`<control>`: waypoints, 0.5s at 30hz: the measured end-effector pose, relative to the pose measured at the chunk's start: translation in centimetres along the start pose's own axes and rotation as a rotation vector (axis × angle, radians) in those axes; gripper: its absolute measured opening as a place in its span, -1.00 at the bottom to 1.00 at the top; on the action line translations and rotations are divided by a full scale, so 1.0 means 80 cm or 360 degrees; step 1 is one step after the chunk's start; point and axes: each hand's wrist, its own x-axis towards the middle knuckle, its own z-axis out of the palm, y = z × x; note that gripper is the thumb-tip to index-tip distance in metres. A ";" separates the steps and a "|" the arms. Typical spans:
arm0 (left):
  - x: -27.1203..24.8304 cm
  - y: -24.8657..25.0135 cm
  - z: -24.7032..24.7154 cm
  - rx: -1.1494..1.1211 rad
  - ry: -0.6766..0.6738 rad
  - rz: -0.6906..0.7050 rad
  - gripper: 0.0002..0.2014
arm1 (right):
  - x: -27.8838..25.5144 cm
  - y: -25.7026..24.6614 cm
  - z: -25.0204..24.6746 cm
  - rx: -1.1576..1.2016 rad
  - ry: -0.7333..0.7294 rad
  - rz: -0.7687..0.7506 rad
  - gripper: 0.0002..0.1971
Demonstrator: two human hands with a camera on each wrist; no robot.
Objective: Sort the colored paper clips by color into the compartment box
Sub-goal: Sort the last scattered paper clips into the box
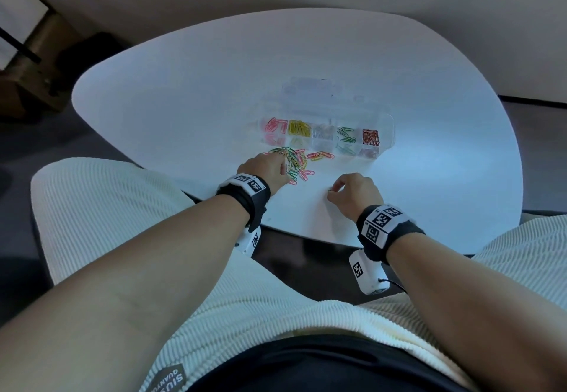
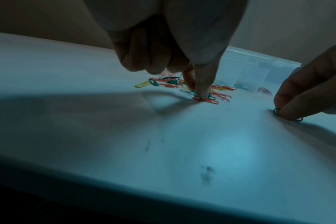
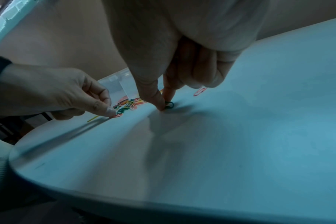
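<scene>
On the white worktop (image 1: pixel 190 78), a red clip (image 2: pixel 206 100) at the near edge of the loose clip pile (image 1: pixel 294 161) is pinched by the left hand (image 1: pixel 267 167); the compartment box (image 1: pixel 325 135) lies just beyond; a green clip (image 3: pixel 169 104) is pinched against the worktop by the right hand (image 1: pixel 356 193).

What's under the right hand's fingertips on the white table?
A single dark green paper clip, pinched by the right hand against the white table. Fingertips cover its near end.
</scene>
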 end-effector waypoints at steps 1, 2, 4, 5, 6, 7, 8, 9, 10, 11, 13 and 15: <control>0.000 -0.001 0.001 -0.0012 -0.0009 -0.0013 -0.89 | -0.001 0.002 0.000 0.0012 0.0004 -0.0001 -0.90; 0.000 -0.001 0.001 -0.0027 -0.0010 -0.0020 -0.88 | -0.001 0.003 -0.001 0.0022 0.0007 0.0000 -0.90; 0.001 -0.002 0.000 -0.0067 0.0004 -0.0020 -0.91 | 0.000 0.006 -0.002 0.0037 0.0011 0.0011 -0.90; 0.002 -0.002 -0.001 -0.0082 0.0007 -0.0017 -0.93 | 0.000 0.007 -0.002 0.0056 0.0016 0.0017 -0.90; 0.002 -0.002 -0.002 -0.0093 0.0001 -0.0015 -0.92 | 0.000 0.008 -0.001 0.0098 0.0022 0.0023 -0.89; 0.002 -0.002 -0.002 -0.0097 -0.0015 -0.0011 -0.90 | -0.001 0.008 -0.001 0.0172 0.0025 0.0028 -0.89; 0.002 -0.002 -0.002 -0.0097 -0.0031 -0.0007 -0.88 | -0.001 0.008 -0.001 0.0269 0.0023 0.0034 -0.89; 0.002 -0.001 -0.002 -0.0093 -0.0039 -0.0003 -0.87 | -0.002 0.007 -0.002 0.0367 0.0017 0.0036 -0.89; 0.001 0.001 -0.001 -0.0086 -0.0030 0.0002 -0.88 | -0.003 0.006 -0.003 0.0449 0.0011 0.0034 -0.90; 0.001 0.003 0.000 -0.0073 -0.0009 0.0018 -0.88 | -0.004 0.004 -0.004 0.0512 0.0008 0.0029 -0.91; 0.001 0.009 0.002 0.0000 0.0022 0.0085 -0.86 | -0.005 0.002 -0.008 0.0615 0.0017 0.0019 -0.92; 0.001 0.016 0.004 0.0120 0.0025 0.0155 -0.82 | -0.006 -0.001 -0.012 0.0694 0.0036 0.0007 -0.92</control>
